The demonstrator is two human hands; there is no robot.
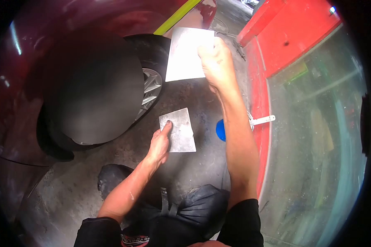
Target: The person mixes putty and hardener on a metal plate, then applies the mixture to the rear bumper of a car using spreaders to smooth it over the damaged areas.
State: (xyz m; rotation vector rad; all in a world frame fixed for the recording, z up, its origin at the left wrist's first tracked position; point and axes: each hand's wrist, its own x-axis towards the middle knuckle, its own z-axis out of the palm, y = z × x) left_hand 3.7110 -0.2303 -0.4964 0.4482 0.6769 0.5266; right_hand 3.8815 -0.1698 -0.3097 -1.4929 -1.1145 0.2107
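Observation:
My left hand (160, 143) is closed on a smudged grey rectangular sheet (181, 133), its thumb pressed flat on the face. The sheet has a small notch at its right edge and is held above the floor between my knees and the wheel. Further forward, my right hand (218, 61) grips the right edge of a bright white rectangular sheet (185, 55), which is washed out by light. The white sheet overlaps the tyre (163, 47) and the car's lower edge in this view.
On the left stands a dark red car (90, 16) with yellow-green tape (177, 16) along a panel. A black round cover (97, 90) hides most of its wheel (151, 88). To the right are a blue round object (221, 131), a white strip (263, 120) and a red-framed glass panel (313, 136).

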